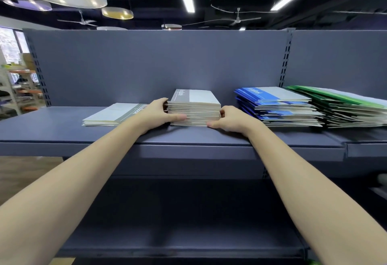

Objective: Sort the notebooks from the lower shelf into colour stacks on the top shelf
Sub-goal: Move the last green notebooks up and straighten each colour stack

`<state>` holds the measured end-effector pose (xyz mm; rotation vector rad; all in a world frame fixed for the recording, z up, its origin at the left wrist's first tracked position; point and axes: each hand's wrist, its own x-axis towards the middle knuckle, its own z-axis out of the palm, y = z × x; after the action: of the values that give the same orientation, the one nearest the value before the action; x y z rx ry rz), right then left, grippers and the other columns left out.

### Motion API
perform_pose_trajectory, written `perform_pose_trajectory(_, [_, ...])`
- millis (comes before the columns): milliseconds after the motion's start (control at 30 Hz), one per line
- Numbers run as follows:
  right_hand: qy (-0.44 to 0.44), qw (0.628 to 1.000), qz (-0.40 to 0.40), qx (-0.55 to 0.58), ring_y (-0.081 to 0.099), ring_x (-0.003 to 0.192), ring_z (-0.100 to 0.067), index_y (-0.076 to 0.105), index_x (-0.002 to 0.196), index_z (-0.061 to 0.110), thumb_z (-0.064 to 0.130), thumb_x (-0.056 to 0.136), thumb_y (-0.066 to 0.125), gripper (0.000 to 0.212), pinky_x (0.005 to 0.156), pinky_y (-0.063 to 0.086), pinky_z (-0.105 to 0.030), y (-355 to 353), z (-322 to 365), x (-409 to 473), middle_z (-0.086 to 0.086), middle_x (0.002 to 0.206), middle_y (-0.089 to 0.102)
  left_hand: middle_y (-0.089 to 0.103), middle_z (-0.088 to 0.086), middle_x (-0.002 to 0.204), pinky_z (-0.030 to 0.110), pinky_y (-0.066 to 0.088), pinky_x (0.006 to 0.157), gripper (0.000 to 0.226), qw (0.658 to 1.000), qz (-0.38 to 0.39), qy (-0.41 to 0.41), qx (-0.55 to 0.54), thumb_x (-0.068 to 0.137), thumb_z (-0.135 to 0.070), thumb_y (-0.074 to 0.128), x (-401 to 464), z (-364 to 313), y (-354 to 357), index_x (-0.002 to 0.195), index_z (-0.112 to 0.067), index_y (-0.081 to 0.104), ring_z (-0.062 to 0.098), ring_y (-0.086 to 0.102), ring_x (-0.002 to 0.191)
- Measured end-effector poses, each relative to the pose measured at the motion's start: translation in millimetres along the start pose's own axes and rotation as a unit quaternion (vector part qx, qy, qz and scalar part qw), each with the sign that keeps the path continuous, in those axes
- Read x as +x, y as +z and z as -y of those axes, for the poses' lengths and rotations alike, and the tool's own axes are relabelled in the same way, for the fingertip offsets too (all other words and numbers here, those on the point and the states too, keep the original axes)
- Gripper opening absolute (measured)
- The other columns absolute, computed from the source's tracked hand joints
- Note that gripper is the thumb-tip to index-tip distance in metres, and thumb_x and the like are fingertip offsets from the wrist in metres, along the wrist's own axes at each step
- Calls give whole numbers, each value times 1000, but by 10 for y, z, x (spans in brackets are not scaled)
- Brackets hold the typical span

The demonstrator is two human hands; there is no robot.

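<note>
Our left hand (159, 112) and right hand (228, 119) grip opposite sides of the tall grey-covered paper notebook stack (193, 107) on the dark grey metal top shelf (62, 126), between a low grey stack (113, 115) and blue (276, 105) and green stacks (351, 110).

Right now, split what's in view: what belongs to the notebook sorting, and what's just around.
Job:
- grey notebook stack, gripped by left hand and right hand
- low grey-green stack
- blue stack
- green stack
- top shelf
- lower shelf

Around:
- ceiling fans
- strip lights
- far shelving
</note>
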<state>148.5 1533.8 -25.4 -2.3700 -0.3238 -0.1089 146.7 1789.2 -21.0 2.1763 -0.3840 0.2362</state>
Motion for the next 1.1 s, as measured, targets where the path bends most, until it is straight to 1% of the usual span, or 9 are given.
perform_pose_trajectory(67, [-22,1000,21,2,64,93,-8,67,110,20,31,88,75,27,84,42,-23,-31,-14,-10,12,101,69,72,-12,94,13,45,62,40,1000,1,2,-19,76,-32,86,20,6,9,106,-18,63,-5,66,72])
perform_pose_trajectory(133, [-33,999,38,6,66,101,-11,65,121,16,28,89,74,36,94,47,-27,-63,-34,-10,8,110,71,74,-9,98,15,46,64,41,999,2,2,-37,75,-31,87,23,16,7,106,-16,65,-1,68,78])
perform_pose_trajectory(233, [-42,998,49,-1,67,106,-15,65,122,16,30,85,75,40,105,47,-39,-80,-84,-1,6,113,72,74,-11,94,19,46,63,38,1000,1,6,-31,74,-30,88,18,11,9,103,-18,65,1,68,75])
perform_pose_trajectory(333, [-46,998,44,12,69,105,-13,66,116,19,47,66,76,59,105,48,-42,-69,-89,-1,8,109,74,74,-9,92,17,48,62,36,999,2,0,-50,76,-23,86,15,9,-1,104,-14,65,5,69,76])
perform_pose_trajectory(467, [-49,998,37,19,68,105,-15,66,115,19,57,56,74,71,104,48,-42,-51,-144,41,7,109,74,69,-9,117,33,52,94,59,1000,2,-7,-24,76,-35,85,7,48,-6,125,-19,57,11,68,103])
perform_pose_trajectory(600, [-54,998,19,-41,64,108,-16,63,123,20,41,83,72,47,104,47,-42,-32,-146,65,6,117,70,44,-17,133,34,39,108,92,997,-47,7,61,78,-52,78,20,68,36,151,-24,30,6,49,120])
perform_pose_trajectory(833, [-43,993,-34,-101,60,114,-22,59,126,19,42,88,69,45,101,48,-42,-2,-111,-12,0,125,65,54,-10,126,31,42,101,73,984,-101,73,127,80,-44,80,19,35,72,140,-20,46,13,54,117])
perform_pose_trajectory(967, [-36,980,-96,-170,57,116,-29,53,130,17,46,88,68,52,96,48,-44,-36,-12,-248,-8,129,61,52,3,135,38,40,105,55,944,-115,156,267,87,-42,72,-73,-75,93,132,-14,55,25,46,127])
perform_pose_trajectory(1100, [-33,982,-116,-144,56,118,-28,54,132,16,33,94,63,43,98,45,-40,-125,18,-524,-9,132,60,53,5,132,41,43,95,42,892,-81,119,429,93,-40,61,-105,-391,122,126,-15,55,28,45,123])
